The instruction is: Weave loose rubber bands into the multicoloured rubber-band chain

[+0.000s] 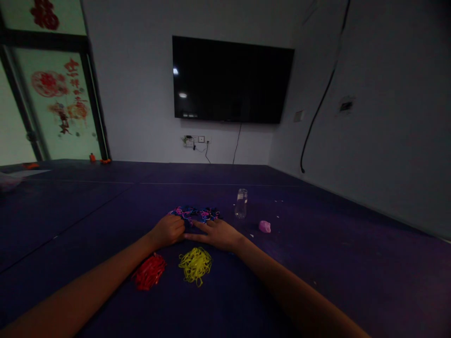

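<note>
Both my hands rest on a dark purple table (317,263) at the near edge of a mixed pile of pink and blue rubber bands (195,213). My left hand (169,230) is curled with its fingers closed, touching the pile; what is in it is hidden. My right hand (216,233) lies flatter, fingers pressed together and pointing left towards the pile and the left hand. Nearer to me lie a heap of red bands (150,272) under my left forearm and a heap of yellow bands (195,265) between my arms.
A small clear bottle (241,203) stands just right of the pile. A pink lump (265,226) lies further right. A black screen (230,80) hangs on the far wall. Glass doors with red decorations are at the left.
</note>
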A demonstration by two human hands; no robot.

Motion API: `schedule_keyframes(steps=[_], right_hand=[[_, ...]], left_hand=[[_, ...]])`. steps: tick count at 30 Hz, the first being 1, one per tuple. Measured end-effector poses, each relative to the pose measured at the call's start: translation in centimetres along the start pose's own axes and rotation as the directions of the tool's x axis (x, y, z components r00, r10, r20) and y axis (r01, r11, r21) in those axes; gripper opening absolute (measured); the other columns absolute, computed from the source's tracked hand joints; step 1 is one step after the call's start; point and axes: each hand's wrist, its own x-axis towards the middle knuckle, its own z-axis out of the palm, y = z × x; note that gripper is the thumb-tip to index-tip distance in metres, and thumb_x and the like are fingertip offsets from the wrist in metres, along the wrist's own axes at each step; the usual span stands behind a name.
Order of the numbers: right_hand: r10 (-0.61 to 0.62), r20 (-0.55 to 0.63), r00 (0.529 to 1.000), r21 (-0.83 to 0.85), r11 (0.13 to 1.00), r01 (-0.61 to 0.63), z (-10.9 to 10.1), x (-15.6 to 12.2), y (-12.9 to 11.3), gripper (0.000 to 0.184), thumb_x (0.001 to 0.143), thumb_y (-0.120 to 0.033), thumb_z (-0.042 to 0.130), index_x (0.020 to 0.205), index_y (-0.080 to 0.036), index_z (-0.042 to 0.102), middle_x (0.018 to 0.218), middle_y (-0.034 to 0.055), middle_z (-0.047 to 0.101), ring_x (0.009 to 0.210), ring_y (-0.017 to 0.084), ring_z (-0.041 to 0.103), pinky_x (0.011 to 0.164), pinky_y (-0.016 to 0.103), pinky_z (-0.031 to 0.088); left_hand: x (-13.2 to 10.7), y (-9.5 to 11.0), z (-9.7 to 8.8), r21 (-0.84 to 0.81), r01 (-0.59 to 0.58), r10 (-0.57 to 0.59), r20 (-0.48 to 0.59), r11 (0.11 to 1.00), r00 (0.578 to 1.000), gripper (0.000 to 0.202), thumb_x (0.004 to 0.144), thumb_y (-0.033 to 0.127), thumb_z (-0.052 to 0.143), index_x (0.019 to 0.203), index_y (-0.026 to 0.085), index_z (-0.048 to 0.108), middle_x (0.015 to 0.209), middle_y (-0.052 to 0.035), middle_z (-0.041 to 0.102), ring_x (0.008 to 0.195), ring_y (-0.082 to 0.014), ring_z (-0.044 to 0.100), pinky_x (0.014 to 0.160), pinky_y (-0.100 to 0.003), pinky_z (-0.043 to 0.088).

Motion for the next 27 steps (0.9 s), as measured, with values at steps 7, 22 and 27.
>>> schedule_keyframes(steps=[7,22,27], right_hand=[[-0.047,0.015,0.999,-0.061,0.997,0.048,-0.5,0.2,-0.2,0.052,0.095,-0.019,0.043,0.141,-0.036,0.027,0.136,0.0092,0.048,0.084,0.015,0.06,0.064,0.028,0.05],[-0.066,-0.047,0.997,-0.006,0.998,0.066,-0.5,0.5,-1.2,0.029,0.097,-0.024,0.039,0.123,-0.033,0.049,0.116,0.0042,0.06,0.074,0.013,0.058,0.058,0.024,0.043],[-0.057,-0.039,0.998,-0.01,0.998,0.057,-0.6,0.7,-1.1,0.028,0.098,-0.024,0.038,0.121,-0.032,0.05,0.106,0.0031,0.062,0.072,0.013,0.057,0.056,0.024,0.04]], left_hand=[[-0.1,0.2,0.0,0.043,0.073,-0.074,0.016,0.996,0.997,0.053,0.1,0.04,0.027,0.059,0.016,0.052,0.058,-0.0033,0.05,0.056,-0.0156,0.046,0.054,-0.028,0.033],[0.6,0.7,0.0,0.003,0.03,-0.03,0.042,1.0,0.999,0.057,0.098,0.047,0.03,0.056,0.016,0.053,0.056,-0.0037,0.05,0.055,-0.0157,0.046,0.054,-0.028,0.034],[1.0,0.9,0.0,0.041,0.001,-0.002,0.028,0.999,1.0,0.055,0.097,0.046,0.033,0.055,0.016,0.052,0.055,-0.0034,0.05,0.054,-0.0153,0.046,0.053,-0.028,0.034]])
